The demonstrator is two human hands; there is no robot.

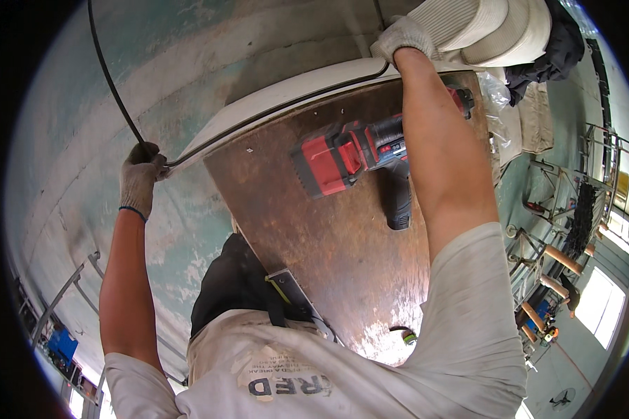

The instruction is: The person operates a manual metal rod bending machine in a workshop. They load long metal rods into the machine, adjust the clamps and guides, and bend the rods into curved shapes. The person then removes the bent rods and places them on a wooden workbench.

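A thin dark rod bent into a wide U (279,107) stretches between my two gloved hands along the far edge of a brown wooden tabletop (307,237). My left hand (140,174), at the far left, is closed round the rod by one bend. Up at the top right, my right hand (404,39) is closed round it near the other bend. Both gloves are pale knit. A red and black cordless power tool (328,162) lies on the tabletop; my right forearm hides part of it.
Cream ribbed curved pieces (468,28) and dark cloth (548,52) are heaped at the top right, beside clear plastic (495,91). A small green and black object (407,337) lies near me on the tabletop. Metal racks (559,188) stand at right. The floor (77,174) is worn green.
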